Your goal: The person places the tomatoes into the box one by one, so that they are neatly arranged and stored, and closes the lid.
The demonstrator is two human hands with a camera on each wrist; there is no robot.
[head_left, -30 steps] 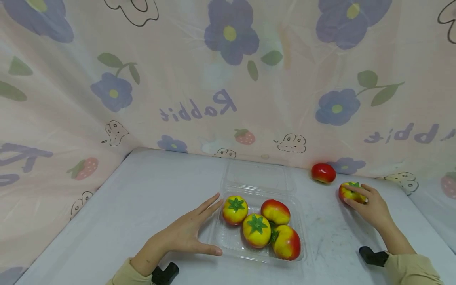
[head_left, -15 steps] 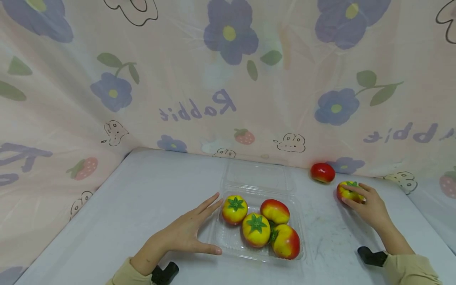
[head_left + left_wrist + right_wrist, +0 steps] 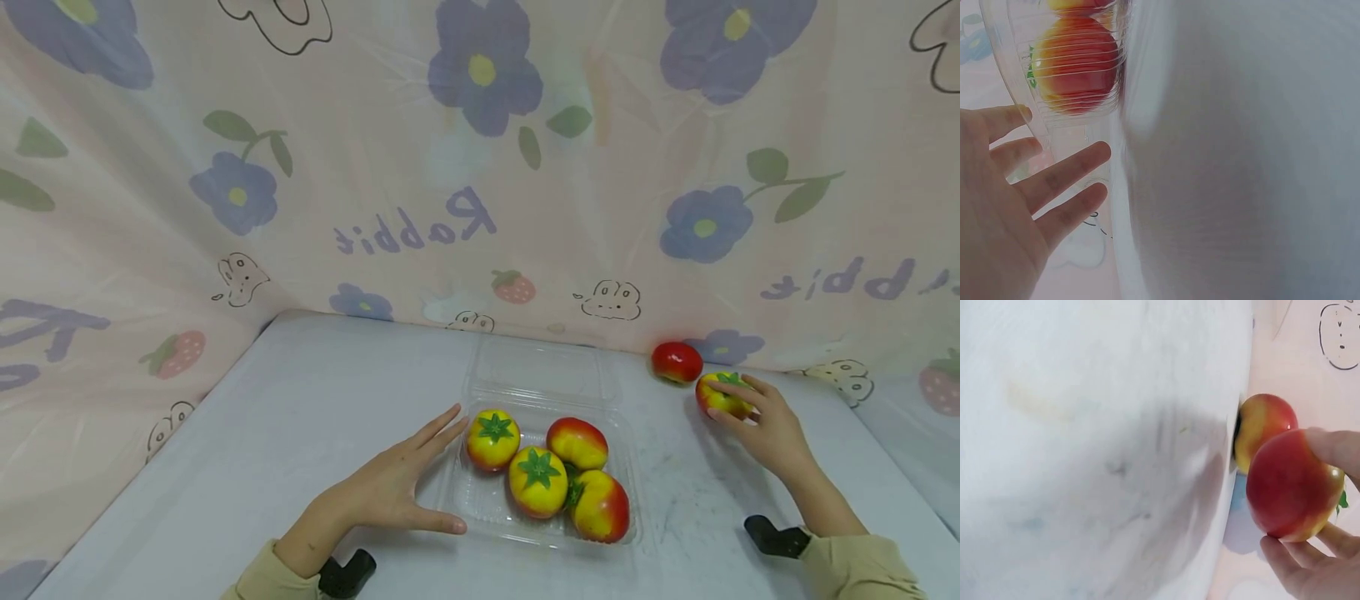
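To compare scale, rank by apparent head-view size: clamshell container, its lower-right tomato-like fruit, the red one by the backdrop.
1. Clamshell container
2. Lower-right tomato-like fruit
3. Red tomato-like fruit, seemingly farther away

Tabletop (image 3: pixel 360 400): white, marked with faint grey smudges (image 3: pixel 666 498) toward the right.
Backdrop cloth (image 3: pixel 615 192): pale pink, creased, hung behind the tabletop and at its sides.
Flowers (image 3: pixel 482 70): printed in purple-blue, centred in yellow; some accompanied by green leaves (image 3: pixel 568 122).
Lettering (image 3: pixel 416 225): "Rabbit", printed in purple, shown mirrored.
Rabbit faces (image 3: pixel 611 301): outlined in black on the cloth.
Strawberries (image 3: pixel 513 287): printed in pink, dotted, topped with green.
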